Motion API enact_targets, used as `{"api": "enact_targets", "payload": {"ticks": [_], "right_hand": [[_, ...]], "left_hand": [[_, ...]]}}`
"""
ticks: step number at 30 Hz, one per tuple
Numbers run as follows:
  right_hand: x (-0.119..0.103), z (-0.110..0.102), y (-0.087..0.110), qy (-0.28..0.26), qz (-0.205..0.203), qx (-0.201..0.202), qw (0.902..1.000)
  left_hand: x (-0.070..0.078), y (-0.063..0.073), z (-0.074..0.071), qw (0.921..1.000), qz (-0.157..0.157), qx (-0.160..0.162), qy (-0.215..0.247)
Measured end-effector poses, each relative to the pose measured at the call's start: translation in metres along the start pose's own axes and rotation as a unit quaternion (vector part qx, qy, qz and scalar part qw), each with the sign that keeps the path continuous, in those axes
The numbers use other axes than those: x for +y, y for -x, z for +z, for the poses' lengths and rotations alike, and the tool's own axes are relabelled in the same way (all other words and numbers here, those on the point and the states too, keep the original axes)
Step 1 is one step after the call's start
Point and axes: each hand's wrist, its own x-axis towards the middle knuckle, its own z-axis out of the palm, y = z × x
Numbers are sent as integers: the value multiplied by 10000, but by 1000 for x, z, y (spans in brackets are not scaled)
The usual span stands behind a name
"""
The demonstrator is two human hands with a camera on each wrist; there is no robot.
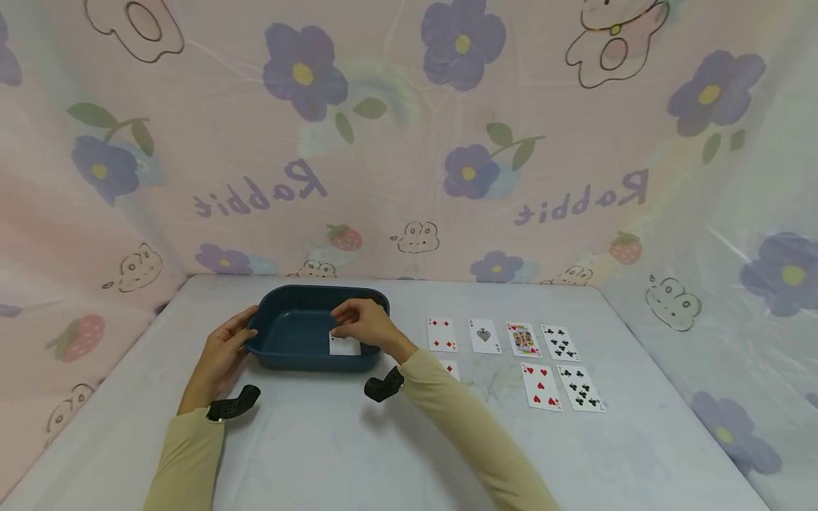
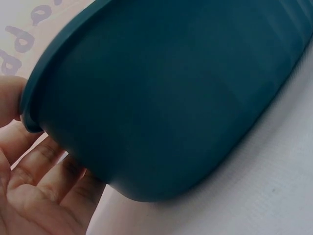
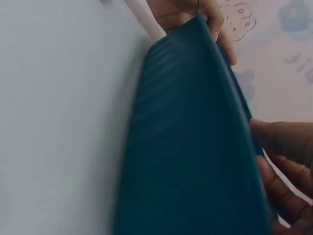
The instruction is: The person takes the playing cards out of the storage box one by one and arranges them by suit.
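Note:
A dark teal plastic basin (image 1: 290, 360) stands on the table. My left hand (image 1: 224, 348) grips its left rim; in the left wrist view the thumb is at the rim and the fingers (image 2: 41, 166) lie against the outer wall. Over the basin's right part, my right hand (image 1: 367, 323) pinches a white playing card (image 1: 345, 346) near its upper left corner. Most of that card's face shows plain white. In the right wrist view, the near wall (image 3: 181, 147) hides the card, with my right fingers (image 3: 281, 191) beyond the rim.
Right of the basin, face-up cards lie in two rows: a four of diamonds (image 1: 442, 335), ace of spades (image 1: 484, 336), king of hearts (image 1: 524, 340) and clubs card (image 1: 559, 343) behind; a five of hearts (image 1: 541, 387) and another clubs card (image 1: 580, 389) in front. My right sleeve partly covers a diamonds card (image 1: 451, 368).

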Motion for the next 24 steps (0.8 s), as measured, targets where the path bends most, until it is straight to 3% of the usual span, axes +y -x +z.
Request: {"api": "enact_targets", "payload": {"ticks": [5, 12, 19, 24], "right_hand": [[5, 10, -11, 483, 540, 163, 9972], [12, 15, -24, 1230, 1320, 493, 9824], [11, 19, -28, 2054, 1480, 425, 9665], [13, 21, -31, 2108, 1438, 466, 9658]], "left_hand": [[-1, -1, 1, 10000, -17, 57, -34], [-1, -4, 1, 9997, -102, 65, -232], [3, -1, 0, 9997, -117, 42, -225], [4, -1, 0, 9996, -163, 101, -217]]}}
